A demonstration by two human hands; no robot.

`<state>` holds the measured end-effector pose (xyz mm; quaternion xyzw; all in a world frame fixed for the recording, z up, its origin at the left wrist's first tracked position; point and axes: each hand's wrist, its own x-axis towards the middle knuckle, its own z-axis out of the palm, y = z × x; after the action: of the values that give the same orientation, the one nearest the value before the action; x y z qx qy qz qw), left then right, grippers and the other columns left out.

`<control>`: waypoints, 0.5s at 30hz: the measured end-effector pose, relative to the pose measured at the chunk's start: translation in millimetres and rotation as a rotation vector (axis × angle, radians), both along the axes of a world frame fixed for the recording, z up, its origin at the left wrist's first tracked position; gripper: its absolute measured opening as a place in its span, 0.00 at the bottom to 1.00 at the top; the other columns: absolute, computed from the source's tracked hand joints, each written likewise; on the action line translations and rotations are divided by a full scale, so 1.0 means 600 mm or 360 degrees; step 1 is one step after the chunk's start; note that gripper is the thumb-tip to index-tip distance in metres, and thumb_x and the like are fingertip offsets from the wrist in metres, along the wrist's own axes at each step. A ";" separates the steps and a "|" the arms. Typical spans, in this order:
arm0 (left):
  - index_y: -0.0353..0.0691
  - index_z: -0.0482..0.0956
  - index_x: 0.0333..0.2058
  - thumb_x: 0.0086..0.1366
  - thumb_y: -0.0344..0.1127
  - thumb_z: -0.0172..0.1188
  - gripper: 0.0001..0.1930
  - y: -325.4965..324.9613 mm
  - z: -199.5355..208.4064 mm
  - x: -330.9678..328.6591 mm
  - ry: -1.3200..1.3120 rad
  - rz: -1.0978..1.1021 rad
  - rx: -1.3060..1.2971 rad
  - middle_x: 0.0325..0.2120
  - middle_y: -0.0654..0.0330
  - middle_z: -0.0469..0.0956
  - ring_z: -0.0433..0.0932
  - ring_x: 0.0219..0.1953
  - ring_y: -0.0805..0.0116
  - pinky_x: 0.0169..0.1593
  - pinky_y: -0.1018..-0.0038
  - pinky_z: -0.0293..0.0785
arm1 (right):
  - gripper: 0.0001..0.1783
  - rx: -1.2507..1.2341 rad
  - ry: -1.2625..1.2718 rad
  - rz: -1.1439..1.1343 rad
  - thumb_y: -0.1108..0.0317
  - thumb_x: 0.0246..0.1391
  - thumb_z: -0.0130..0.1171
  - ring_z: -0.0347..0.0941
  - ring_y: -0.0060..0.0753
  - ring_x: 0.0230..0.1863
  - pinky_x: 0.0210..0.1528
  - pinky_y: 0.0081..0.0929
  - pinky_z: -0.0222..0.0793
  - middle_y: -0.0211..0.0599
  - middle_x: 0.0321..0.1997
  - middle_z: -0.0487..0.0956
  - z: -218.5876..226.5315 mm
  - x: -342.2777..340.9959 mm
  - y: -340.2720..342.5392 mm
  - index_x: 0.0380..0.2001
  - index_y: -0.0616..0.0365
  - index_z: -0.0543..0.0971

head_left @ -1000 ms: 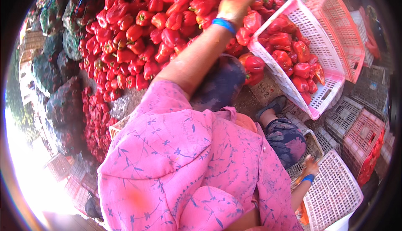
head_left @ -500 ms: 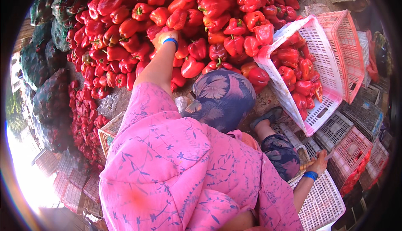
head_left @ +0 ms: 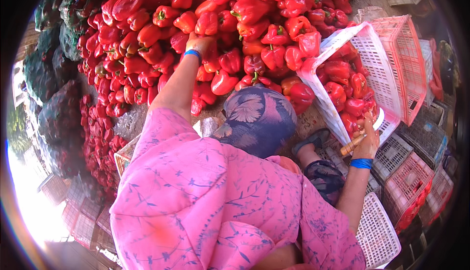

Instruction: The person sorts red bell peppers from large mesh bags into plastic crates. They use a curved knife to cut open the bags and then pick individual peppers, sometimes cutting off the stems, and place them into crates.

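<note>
My left hand (head_left: 199, 43) is curled at the near face of a large heap of red bell peppers (head_left: 147, 35). It closes on a red bell pepper (head_left: 211, 50), its fingertips partly hidden among the others. In my right hand (head_left: 368, 141) is a knife, its wooden handle (head_left: 353, 145) sticking out toward my leg and its pale blade (head_left: 379, 119) pointing up and away. That hand is in front of the near edge of a tilted white-and-pink plastic crate (head_left: 374, 57), which holds several red peppers (head_left: 338, 71).
A pink crate (head_left: 404, 69) stands against the tilted one. Grey and red crates (head_left: 409, 179) crowd the right, and a white crate (head_left: 377, 233) lies beside my right forearm. Filled dark net bags (head_left: 58, 108) are stacked at left. My bent knee (head_left: 259, 115) is close to the heap.
My right hand, with the knife, has risen from beside the white crate to the tilted crate's near edge. My left hand has shifted slightly rightward and turned among the peppers.
</note>
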<state>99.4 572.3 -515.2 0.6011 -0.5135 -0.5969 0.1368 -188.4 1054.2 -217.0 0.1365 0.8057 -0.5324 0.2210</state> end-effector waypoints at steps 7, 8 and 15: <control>0.36 0.69 0.49 0.47 0.26 0.66 0.28 0.124 0.186 -0.092 0.0548 0.0169 0.0278 0.33 0.55 0.79 0.81 0.30 0.61 0.32 0.66 0.81 | 0.17 -0.0552 -0.0273 -0.0081 0.57 0.63 0.56 0.72 0.20 0.23 0.23 0.20 0.68 0.29 0.31 0.79 -0.021 0.002 -0.020 0.49 0.55 0.79; 0.36 0.69 0.47 0.48 0.25 0.66 0.26 0.147 0.221 -0.126 0.0556 -0.0048 0.0108 0.32 0.55 0.78 0.81 0.28 0.62 0.31 0.66 0.81 | 0.17 -0.0599 -0.0303 0.0051 0.56 0.63 0.57 0.72 0.21 0.24 0.23 0.20 0.69 0.33 0.31 0.79 -0.019 0.008 -0.027 0.47 0.57 0.79; 0.39 0.70 0.43 0.39 0.31 0.71 0.29 0.318 0.453 -0.333 0.0722 -0.1124 -0.0770 0.37 0.58 0.74 0.73 0.44 0.69 0.51 0.72 0.72 | 0.11 -0.0590 0.0006 0.0485 0.61 0.64 0.54 0.68 0.16 0.19 0.21 0.15 0.65 0.26 0.23 0.74 0.035 0.057 -0.115 0.38 0.56 0.79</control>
<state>-100.3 763.1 -243.6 0.1957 -0.7674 -0.5864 0.1703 -154.4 985.2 -195.8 -0.0304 0.7058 -0.6320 0.3186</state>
